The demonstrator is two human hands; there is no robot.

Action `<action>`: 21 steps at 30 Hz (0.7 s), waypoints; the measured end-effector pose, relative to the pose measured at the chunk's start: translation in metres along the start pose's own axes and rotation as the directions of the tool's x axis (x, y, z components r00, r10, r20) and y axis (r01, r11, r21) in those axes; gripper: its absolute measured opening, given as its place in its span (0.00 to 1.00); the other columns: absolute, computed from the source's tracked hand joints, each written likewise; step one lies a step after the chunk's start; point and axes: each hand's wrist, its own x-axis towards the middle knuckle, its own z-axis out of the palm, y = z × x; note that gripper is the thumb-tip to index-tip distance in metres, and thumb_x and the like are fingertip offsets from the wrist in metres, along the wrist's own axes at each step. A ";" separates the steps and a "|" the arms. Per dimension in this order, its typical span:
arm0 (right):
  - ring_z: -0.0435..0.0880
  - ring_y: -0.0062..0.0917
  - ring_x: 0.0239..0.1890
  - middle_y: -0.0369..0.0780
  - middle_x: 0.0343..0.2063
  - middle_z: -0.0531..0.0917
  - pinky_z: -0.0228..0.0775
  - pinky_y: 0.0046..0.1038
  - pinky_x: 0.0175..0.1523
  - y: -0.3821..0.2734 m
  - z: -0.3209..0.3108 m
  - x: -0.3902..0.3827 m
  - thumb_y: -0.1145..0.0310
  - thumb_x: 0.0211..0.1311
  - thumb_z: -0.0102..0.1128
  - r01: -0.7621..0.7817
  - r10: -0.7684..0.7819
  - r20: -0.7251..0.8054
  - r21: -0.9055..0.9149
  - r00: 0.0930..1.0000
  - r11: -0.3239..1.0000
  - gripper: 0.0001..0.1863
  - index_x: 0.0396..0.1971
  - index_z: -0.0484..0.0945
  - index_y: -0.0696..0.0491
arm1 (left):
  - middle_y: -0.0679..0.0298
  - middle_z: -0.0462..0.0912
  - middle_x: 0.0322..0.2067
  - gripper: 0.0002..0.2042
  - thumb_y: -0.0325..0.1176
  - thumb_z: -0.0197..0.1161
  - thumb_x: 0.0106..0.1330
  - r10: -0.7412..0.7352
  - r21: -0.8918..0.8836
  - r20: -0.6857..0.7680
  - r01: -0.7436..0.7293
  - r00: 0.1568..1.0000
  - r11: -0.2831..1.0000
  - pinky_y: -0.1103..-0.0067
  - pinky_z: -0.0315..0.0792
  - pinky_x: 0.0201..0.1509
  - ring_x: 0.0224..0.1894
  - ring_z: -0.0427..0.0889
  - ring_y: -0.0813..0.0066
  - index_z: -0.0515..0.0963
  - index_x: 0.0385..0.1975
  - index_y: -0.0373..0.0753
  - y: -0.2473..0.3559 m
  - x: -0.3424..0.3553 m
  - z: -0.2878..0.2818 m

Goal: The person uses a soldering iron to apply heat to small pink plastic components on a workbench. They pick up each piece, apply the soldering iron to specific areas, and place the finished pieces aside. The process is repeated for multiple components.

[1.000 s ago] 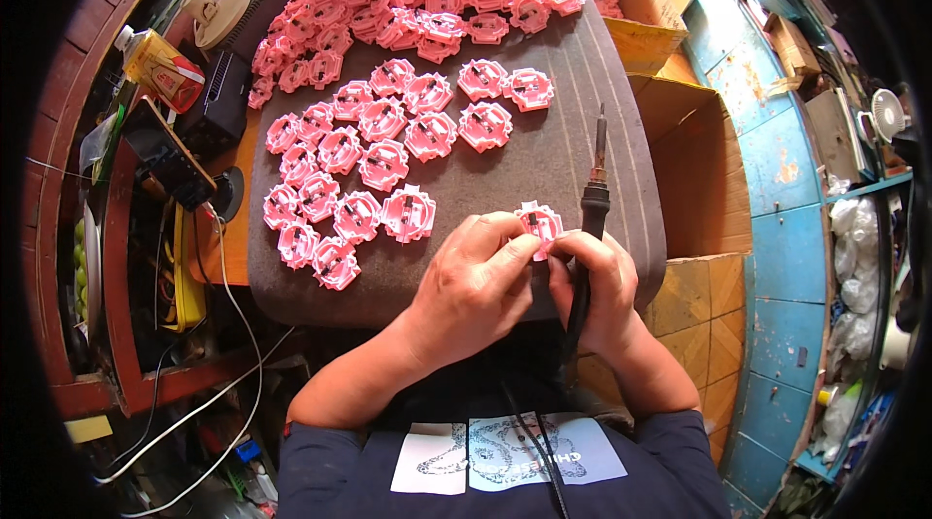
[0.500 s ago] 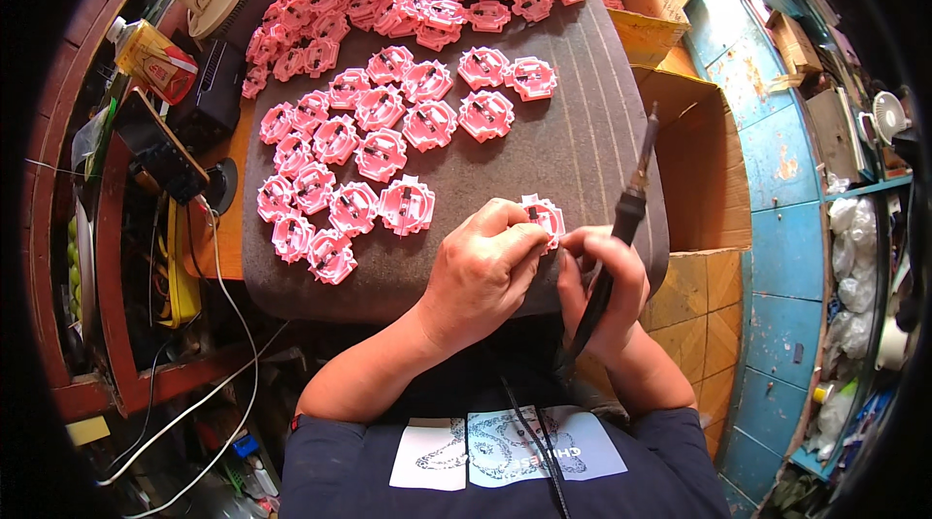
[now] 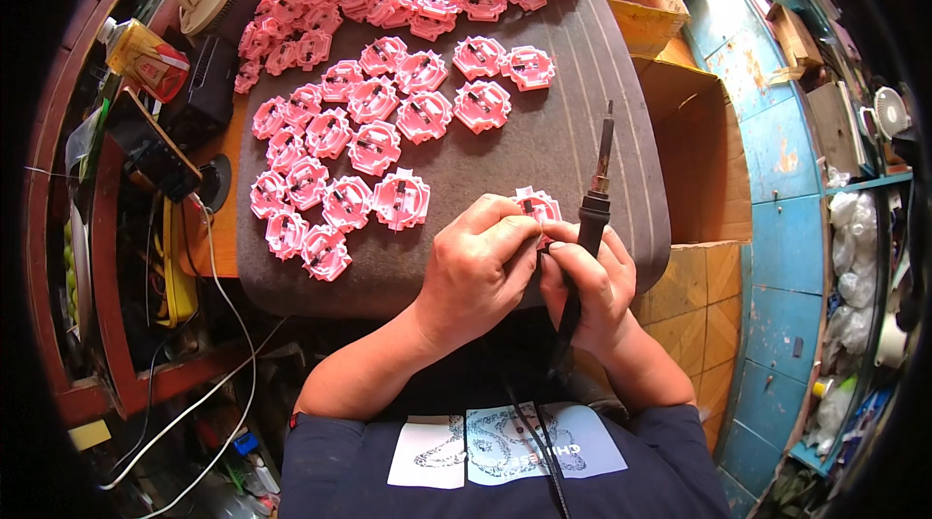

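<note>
Pink part (image 3: 537,203) over near end of bench (image 3: 485,165), just far-right of left hand (image 3: 479,262) pinching it; right hand (image 3: 597,281), close beside part, grips soldering iron (image 3: 594,210), long axis near-to-far.

A dark navy shirt (image 3: 340,475) carries a pale print (image 3: 427,453) with black speckled outlines; short sleeves (image 3: 675,432) flank the print, the left one red-flecked.

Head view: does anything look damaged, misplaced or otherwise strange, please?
Yes: the blue cabinet at right looks damaged, its paint worn and brownish in places. Among the pink parts, nothing clearly stands out; the piece between the left hand and right hand is partly hidden.
</note>
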 end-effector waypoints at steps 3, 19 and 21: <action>0.87 0.44 0.35 0.52 0.44 0.87 0.82 0.39 0.40 0.002 0.001 -0.003 0.82 0.56 0.70 -0.024 0.027 -0.060 0.040 0.998 0.999 0.24 0.54 0.76 0.58 | 0.55 0.83 0.37 0.07 0.21 0.71 0.62 0.021 0.031 0.011 -0.021 1.000 0.999 0.67 0.81 0.42 0.38 0.86 0.54 0.84 0.39 0.35 -0.001 0.001 0.002; 0.78 0.34 0.23 0.41 0.26 0.81 0.71 0.35 0.30 -0.022 -0.076 -0.009 0.60 0.70 0.70 -0.087 0.083 0.044 0.081 0.996 0.993 0.18 0.48 0.79 0.58 | 0.58 0.83 0.37 0.07 0.19 0.72 0.59 0.030 0.119 0.007 -0.031 1.000 0.992 0.76 0.78 0.31 0.28 0.84 0.70 0.85 0.36 0.34 -0.002 0.000 0.004; 0.77 0.32 0.22 0.39 0.25 0.80 0.69 0.33 0.29 -0.022 -0.074 -0.011 0.65 0.66 0.70 -0.091 0.083 0.072 0.126 0.994 0.988 0.15 0.46 0.80 0.57 | 0.58 0.83 0.36 0.07 0.18 0.72 0.59 0.021 0.113 0.007 -0.021 1.000 0.993 0.76 0.77 0.31 0.28 0.84 0.70 0.85 0.36 0.34 -0.001 0.000 0.004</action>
